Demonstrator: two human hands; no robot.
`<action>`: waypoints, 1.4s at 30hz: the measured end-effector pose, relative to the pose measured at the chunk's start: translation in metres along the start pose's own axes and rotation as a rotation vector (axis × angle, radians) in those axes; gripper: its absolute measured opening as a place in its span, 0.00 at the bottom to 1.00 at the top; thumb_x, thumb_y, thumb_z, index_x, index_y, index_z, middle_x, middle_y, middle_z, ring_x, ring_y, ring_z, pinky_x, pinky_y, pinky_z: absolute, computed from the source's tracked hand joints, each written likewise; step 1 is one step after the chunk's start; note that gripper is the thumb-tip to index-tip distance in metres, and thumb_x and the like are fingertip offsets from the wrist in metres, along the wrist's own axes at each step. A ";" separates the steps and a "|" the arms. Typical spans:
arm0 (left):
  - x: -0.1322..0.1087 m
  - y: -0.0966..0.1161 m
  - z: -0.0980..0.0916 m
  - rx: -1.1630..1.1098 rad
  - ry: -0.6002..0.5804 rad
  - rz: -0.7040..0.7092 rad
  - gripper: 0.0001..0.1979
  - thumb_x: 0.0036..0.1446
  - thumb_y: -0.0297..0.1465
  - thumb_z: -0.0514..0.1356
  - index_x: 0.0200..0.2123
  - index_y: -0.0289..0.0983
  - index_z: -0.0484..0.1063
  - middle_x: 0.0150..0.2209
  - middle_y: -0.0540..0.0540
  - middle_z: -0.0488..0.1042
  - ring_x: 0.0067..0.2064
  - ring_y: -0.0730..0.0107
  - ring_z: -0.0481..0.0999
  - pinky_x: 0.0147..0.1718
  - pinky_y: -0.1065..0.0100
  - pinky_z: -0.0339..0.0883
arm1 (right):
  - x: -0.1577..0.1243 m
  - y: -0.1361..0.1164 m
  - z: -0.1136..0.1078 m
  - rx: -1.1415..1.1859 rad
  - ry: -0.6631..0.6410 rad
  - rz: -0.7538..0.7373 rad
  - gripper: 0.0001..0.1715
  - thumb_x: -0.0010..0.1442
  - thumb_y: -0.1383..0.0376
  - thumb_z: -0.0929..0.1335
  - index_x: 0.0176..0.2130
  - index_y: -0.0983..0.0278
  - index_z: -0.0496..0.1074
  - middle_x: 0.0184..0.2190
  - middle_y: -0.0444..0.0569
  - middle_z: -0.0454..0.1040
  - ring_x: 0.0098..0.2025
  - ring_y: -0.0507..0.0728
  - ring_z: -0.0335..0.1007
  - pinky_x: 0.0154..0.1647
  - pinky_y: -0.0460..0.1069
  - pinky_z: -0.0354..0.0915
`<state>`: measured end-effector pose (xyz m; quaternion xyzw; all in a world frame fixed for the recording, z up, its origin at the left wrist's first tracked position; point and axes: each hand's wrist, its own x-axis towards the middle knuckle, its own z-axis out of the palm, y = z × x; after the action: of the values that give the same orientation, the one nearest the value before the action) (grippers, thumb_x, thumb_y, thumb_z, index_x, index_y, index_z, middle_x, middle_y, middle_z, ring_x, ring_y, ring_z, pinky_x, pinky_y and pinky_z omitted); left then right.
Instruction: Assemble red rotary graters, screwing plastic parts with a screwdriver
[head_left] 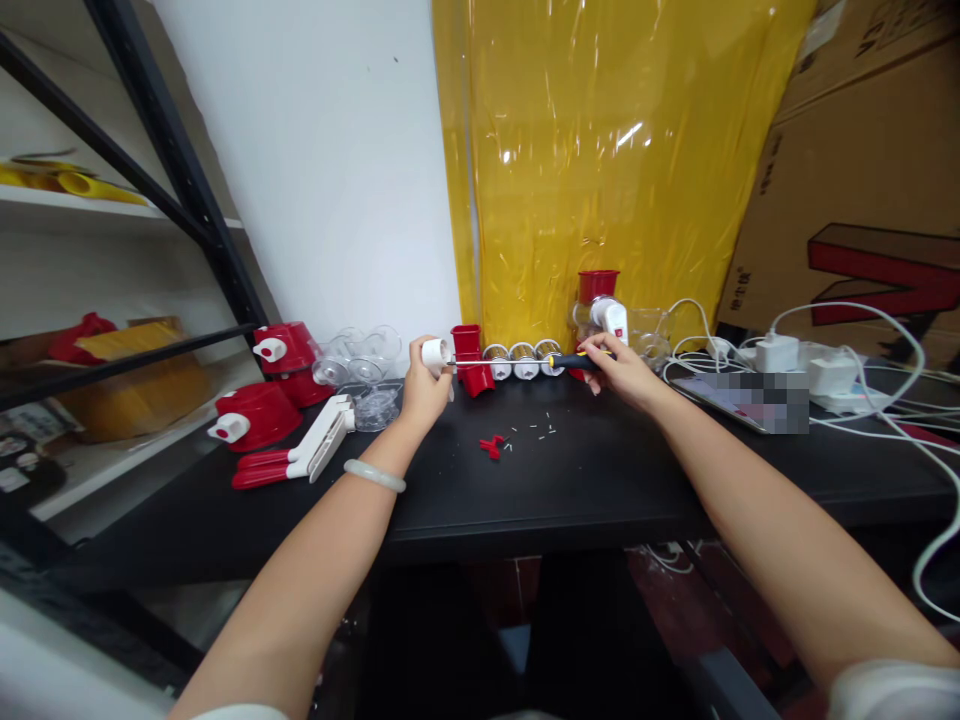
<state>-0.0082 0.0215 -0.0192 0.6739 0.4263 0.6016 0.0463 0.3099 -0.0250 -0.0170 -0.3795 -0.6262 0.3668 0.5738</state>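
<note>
Jutting from the clasping left grip (pixel 425 388), a white part (pixel 433 352) perhaps meets the screwdriver (pixel 568 361) held by the right grip (pixel 616 366)

On the worktop (pixel 637 485), a cup-like part (pixel 435 353) is between the fingers of your left hand (pixel 427 388). From your right hand (pixel 616 364), the screwdriver (pixel 574 361) reaches leftwards to this part. Behind its shaft, three drums (pixel 525 362) stand in a row, with an open chute (pixel 474 370) at their left. Before the drums lies a small bracket (pixel 492 447); tiny pins (pixel 534 427) are scattered beside it, mostly to its right. To the left of your left hand, you have a handle (pixel 319 440) and, farther left, the tubs (pixel 259 418). Behind your right hand stands a grater (pixel 600 288); to its right lie a tablet (pixel 731 397), chargers (pixel 778 353) and cables (pixel 892 310). A curtain (pixel 615 150) hangs behind the drums.
</note>
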 end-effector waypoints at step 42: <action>0.000 -0.001 0.001 -0.010 -0.019 -0.013 0.23 0.48 0.27 0.60 0.49 0.42 0.61 0.36 0.49 0.72 0.32 0.69 0.72 0.36 0.67 0.66 | -0.001 -0.004 -0.002 -0.014 -0.027 0.004 0.24 0.53 0.43 0.69 0.35 0.59 0.62 0.18 0.41 0.71 0.18 0.53 0.67 0.20 0.49 0.63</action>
<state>-0.0082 0.0229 -0.0198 0.6765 0.4275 0.5969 0.0575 0.3117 -0.0273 -0.0136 -0.3799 -0.6358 0.3686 0.5618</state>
